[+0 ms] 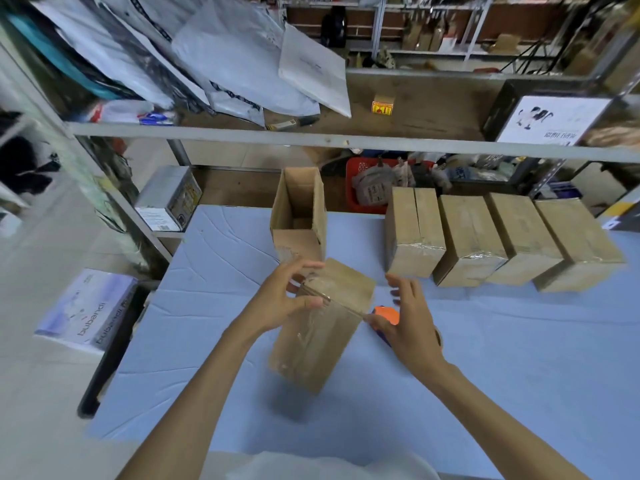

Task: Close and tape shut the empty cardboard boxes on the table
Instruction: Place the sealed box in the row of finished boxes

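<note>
box: brown cardboard box [322,327], flaps closed, clear tape over the top seam and down the near face. Stands tilted at mid table, top leaning far-right. Blurred, shadow under its near end; cannot tell if the bottom touches the table.
left hand: left hand [287,301] grasps the box's top left corner. Thumb lies on the near top edge, fingers curve over the top face. Grip looks loose.
right hand: right hand [407,320] released, fingers spread and relaxed, back of hand to the camera. Thumb tip at the box's right top corner; touching or just off, cannot tell.
tape dispenser: orange tape dispenser [387,315] on the table just right of the box, mostly hidden behind the right hand.
open box: open box [299,213] just beyond the held box, upright, flaps up, inside bare as far as visible.
closed boxes: four closed boxes [467,237] in a row, far right of the table, side by side and touching, tape on their near ends.
table: table [207,306] under a creased pale blue cover.
shelf: metal shelf [311,138] runs across above the far edge; grey mailer bags [225,57] piled on its left half, small yellow and red carton [382,105] near the middle.
basket: red basket [351,188] with bagged goods behind the table, under the shelf.
left floor: white printed box [86,310] beside the table.
</note>
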Demonstrator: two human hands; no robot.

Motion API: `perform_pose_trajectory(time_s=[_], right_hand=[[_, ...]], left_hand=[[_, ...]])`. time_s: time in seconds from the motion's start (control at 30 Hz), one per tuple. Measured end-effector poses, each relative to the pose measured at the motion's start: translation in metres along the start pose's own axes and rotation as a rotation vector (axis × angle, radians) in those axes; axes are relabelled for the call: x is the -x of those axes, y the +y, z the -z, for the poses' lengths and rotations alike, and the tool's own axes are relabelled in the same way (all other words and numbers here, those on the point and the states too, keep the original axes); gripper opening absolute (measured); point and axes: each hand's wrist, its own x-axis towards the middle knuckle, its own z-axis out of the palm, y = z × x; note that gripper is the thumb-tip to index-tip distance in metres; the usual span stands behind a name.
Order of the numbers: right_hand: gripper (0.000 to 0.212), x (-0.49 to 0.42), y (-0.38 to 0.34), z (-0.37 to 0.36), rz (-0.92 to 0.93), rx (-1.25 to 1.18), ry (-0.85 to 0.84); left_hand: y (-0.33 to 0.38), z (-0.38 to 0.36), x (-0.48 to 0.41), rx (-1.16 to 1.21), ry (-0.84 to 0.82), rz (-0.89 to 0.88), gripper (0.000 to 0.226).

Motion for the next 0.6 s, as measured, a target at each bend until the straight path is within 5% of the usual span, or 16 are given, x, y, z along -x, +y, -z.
perform_pose_trajectory(time_s=[0.13, 0.23, 0.6], right_hand=[[0.038, 0.008, -0.01, -0.006, -0.098, -0.223, -0.073], [0.031, 0.008, -0.02, -0.007, -0.103, -0.302, -0.055], [0.072, 0.011, -0.028, -0.006, -0.136, -0.236, -0.102]], left_hand=[[0.0, -0.004, 0.008, -0.011, 0.044, 0.047, 0.029], [0.001, 0.0, 0.009, -0.064, 0.057, 0.057, 0.032], [0.015, -0.001, 0.013, -0.334, 0.025, 0.116, 0.051]])
